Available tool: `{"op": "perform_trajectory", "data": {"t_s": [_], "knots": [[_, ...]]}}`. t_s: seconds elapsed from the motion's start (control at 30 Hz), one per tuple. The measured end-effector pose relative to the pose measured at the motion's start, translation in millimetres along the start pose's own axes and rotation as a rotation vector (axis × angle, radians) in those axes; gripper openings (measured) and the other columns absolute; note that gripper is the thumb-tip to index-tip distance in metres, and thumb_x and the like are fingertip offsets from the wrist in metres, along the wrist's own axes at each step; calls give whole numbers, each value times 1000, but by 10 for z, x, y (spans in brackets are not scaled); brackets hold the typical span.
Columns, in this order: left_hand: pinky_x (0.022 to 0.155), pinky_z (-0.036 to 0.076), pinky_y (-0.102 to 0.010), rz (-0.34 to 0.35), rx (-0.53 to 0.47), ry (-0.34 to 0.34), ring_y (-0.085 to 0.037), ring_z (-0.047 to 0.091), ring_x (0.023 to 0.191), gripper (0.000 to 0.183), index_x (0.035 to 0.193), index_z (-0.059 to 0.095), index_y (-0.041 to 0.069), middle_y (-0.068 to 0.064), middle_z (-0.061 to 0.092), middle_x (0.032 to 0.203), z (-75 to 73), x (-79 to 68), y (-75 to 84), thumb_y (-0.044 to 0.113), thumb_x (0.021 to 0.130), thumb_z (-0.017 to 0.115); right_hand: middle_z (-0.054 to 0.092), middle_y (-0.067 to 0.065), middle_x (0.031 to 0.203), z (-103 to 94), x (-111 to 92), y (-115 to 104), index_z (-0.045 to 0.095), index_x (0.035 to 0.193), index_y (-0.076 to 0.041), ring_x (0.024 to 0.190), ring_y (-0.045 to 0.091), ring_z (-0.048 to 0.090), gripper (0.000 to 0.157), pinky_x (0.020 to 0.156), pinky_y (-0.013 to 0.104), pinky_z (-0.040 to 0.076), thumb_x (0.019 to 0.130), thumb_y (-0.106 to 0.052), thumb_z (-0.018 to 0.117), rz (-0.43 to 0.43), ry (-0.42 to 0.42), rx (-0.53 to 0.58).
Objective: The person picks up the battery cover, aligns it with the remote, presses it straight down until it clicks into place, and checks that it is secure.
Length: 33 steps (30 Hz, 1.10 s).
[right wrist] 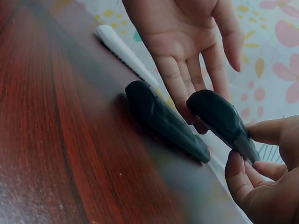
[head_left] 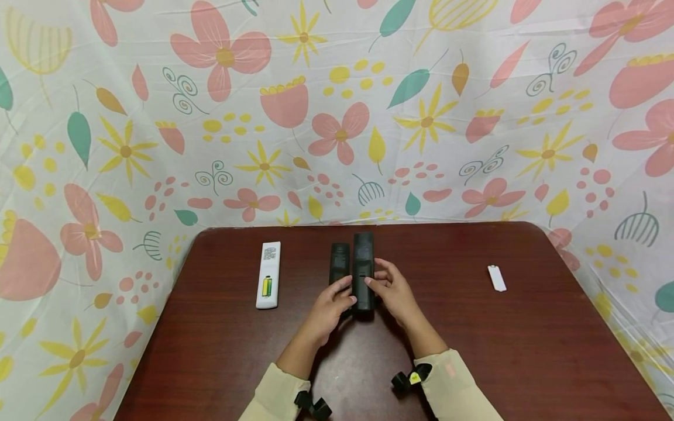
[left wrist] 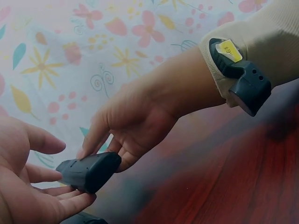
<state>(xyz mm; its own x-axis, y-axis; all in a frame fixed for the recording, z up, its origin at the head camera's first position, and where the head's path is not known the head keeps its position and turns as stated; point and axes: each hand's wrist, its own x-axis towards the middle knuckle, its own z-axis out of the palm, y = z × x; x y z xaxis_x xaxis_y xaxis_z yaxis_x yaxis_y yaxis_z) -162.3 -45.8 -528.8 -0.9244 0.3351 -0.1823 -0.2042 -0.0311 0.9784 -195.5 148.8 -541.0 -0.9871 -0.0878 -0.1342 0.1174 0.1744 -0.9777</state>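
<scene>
A black remote control (head_left: 364, 263) is raised over the middle of the table, back side up. My right hand (head_left: 397, 295) pinches it along its right edge, thumb on top and fingers beneath, as the right wrist view shows. Extended fingers of my left hand (head_left: 326, 313) touch its other side; in the left wrist view that thumb stands apart from the remote. To its left lies a second black remote (head_left: 339, 260), partly hidden by my left hand. Farther left is a white remote (head_left: 271, 266), its battery compartment uncovered, with batteries (head_left: 267, 286) showing inside.
A small white battery cover (head_left: 497, 278) lies on the right part of the brown table (head_left: 526, 351). A flower-printed cloth (head_left: 337, 88) hangs behind the far edge and along both sides. Each wrist carries a black camera mount (head_left: 413, 377).
</scene>
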Motion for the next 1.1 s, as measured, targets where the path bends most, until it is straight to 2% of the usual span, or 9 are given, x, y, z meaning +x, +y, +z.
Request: {"op": "perform_trajectory", "data": {"t_s": [0.13, 0.47, 0.77, 1.1], "knots": [[119, 32, -57, 2, 15, -5, -33, 38, 149, 60, 157, 35, 10, -14, 34, 163, 26, -18, 8, 15, 101, 55, 58, 18, 131, -14, -1, 10, 38, 154, -20, 109, 24, 64, 64, 87, 34, 52, 98, -29, 68, 2, -7, 3], [120, 29, -59, -27, 43, -6, -33, 31, 152, 59, 157, 37, 19, -8, 30, 166, 53, -8, -28, 21, 101, 57, 58, 18, 131, -40, 28, 59, 39, 153, -18, 107, 24, 64, 64, 88, 37, 53, 98, -33, 68, 31, -11, -11], [121, 26, -60, -31, 50, -3, -35, 27, 154, 60, 157, 37, 17, -11, 30, 165, 95, -6, -40, 19, 100, 57, 56, 21, 135, -44, 31, 74, 40, 153, -16, 108, 24, 63, 62, 88, 35, 53, 99, -31, 66, 71, -1, -26], [121, 24, -62, -40, 54, 6, -36, 24, 154, 61, 156, 38, 16, -12, 30, 166, 132, 3, -61, 20, 99, 59, 55, 27, 139, -31, -44, -105, 37, 155, -6, 103, 27, 62, 61, 95, 51, 51, 102, -24, 61, 114, -17, -72]]}}
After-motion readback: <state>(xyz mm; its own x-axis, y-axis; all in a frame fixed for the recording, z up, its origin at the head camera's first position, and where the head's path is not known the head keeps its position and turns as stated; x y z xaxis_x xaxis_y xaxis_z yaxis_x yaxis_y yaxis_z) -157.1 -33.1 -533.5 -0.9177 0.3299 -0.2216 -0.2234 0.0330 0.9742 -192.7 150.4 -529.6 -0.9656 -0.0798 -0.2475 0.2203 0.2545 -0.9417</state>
